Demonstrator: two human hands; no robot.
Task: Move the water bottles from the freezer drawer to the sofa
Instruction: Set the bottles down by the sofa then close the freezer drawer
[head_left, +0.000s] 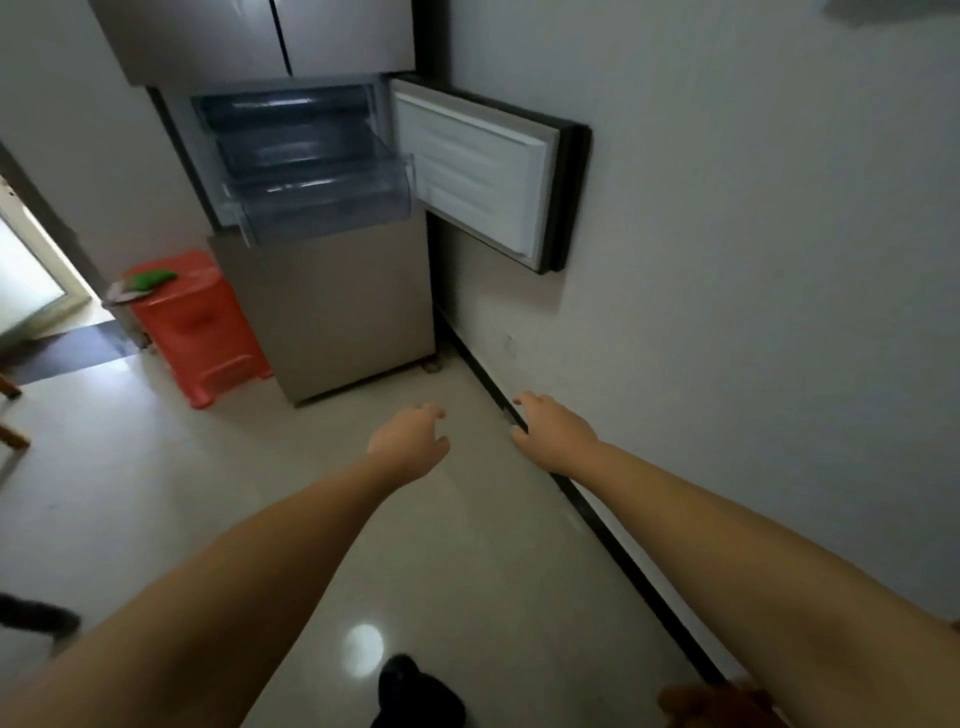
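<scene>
The fridge stands ahead with its freezer door (483, 171) swung open to the right against the wall. Clear freezer drawers show inside, and the lowest drawer (322, 200) is pulled out toward me. I see no water bottles in the drawers from here, and no sofa is in view. My left hand (410, 441) and my right hand (556, 431) reach forward over the floor, well short of the fridge. Both hold nothing, their fingers loosely curled.
A red plastic stool (200, 332) with a green item (153, 279) on top stands left of the fridge. A white wall with a dark baseboard (597, 519) runs along my right. A doorway opens at far left. My foot (415, 691) is on the glossy tiled floor.
</scene>
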